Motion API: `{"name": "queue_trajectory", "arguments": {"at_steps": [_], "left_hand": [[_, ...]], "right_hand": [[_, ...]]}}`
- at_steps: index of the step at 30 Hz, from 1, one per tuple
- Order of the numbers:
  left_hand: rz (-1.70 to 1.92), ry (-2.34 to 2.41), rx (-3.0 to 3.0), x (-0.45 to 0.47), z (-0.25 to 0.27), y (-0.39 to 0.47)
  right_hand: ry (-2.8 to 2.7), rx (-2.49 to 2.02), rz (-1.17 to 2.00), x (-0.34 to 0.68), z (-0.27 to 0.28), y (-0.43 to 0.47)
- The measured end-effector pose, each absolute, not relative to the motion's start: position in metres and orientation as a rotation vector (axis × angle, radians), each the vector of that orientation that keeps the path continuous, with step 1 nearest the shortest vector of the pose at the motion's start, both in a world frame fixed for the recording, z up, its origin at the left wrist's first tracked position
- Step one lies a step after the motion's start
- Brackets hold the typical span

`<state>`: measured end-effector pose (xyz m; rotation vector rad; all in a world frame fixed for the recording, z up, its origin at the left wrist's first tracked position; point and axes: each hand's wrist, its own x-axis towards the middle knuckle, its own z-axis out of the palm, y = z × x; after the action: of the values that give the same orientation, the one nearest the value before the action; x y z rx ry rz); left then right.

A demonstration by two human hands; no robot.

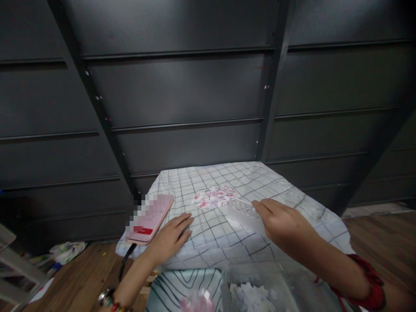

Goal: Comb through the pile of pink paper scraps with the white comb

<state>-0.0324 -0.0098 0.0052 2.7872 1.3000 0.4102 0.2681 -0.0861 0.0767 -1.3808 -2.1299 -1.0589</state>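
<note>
My left hand (pixel 173 236) lies flat on the checked cloth with its fingers stretched out and nothing in them. My right hand (pixel 277 219) is closed on the near right end of a white slotted plastic holder (pixel 243 214), which is tilted over the cloth; its far side is partly out of sight. Beyond the holder lies a loose pile of small white and pink paper-like pieces (pixel 212 197). A phone in a pink case (pixel 154 216) sits just left of my left hand, part of it blurred out.
A white cloth with dark grid lines (pixel 260 177) covers the low table. Nearer to me stand a clear plastic box (pixel 282 277) of small white pieces and a pink clear bundle (pixel 198 301) on a striped fabric surface (pixel 169 286). Dark metal panels (pixel 188 91) rise behind.
</note>
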Motion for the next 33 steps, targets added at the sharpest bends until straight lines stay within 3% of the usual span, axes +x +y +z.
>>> {"name": "queue_trajectory", "arguments": {"at_steps": [9,22,33], "left_hand": [[0.373,1.307,2.812,-0.032,0.004,-0.011],[0.248,1.303,2.841,-0.032,0.003,-0.010],[0.311,1.263,2.857,-0.033,0.000,-0.009]], "right_hand": [[-2.030,-1.499,-1.214,0.266,0.082,-0.091],[-2.136,-1.229,-1.064,0.248,0.081,-0.090],[-2.134,-1.328,-1.084,0.253,0.076,-0.093]]}}
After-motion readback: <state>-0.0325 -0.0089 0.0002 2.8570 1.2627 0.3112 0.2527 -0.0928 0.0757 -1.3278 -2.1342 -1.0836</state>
